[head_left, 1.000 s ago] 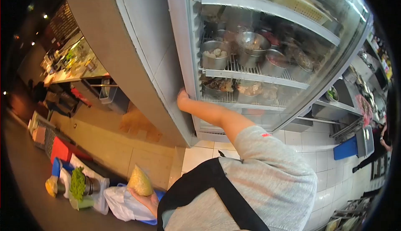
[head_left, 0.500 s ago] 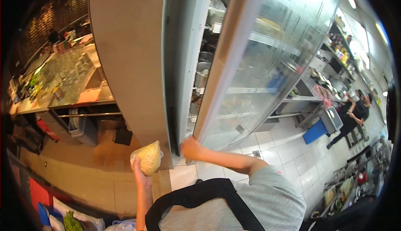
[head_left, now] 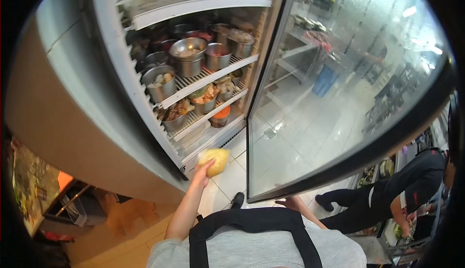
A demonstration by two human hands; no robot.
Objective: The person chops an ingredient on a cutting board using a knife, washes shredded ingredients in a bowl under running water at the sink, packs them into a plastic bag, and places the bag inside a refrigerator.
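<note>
My left hand (head_left: 203, 171) is wrapped round a clear plastic bag of yellow food (head_left: 216, 162), whose exact kind I cannot make out. It is in front of the lower shelves of an open fridge (head_left: 167, 98). My right hand (head_left: 291, 203) is at the bottom edge of the glass fridge door (head_left: 315, 113), fingers stretched out and partly hidden by the door frame. On the shelves stand several metal pots: one holds pale round pieces (head_left: 162, 83), another has a metal bowl (head_left: 188, 49) on top. An orange-lidded tub (head_left: 221, 115) sits low down.
The door stands wide open to the right, its glass wet with condensation. Beyond it a co-worker in dark clothes (head_left: 411, 185) bends over a counter, a hand at green vegetables (head_left: 404, 230). A tan wall panel (head_left: 72, 122) runs along the left. White tiles (head_left: 218, 190) cover the floor.
The fridge door has swung wide open, showing the shelves. My view has turned toward the inside, the left hand has brought the bag before it, and my right hand's fingers have straightened.
</note>
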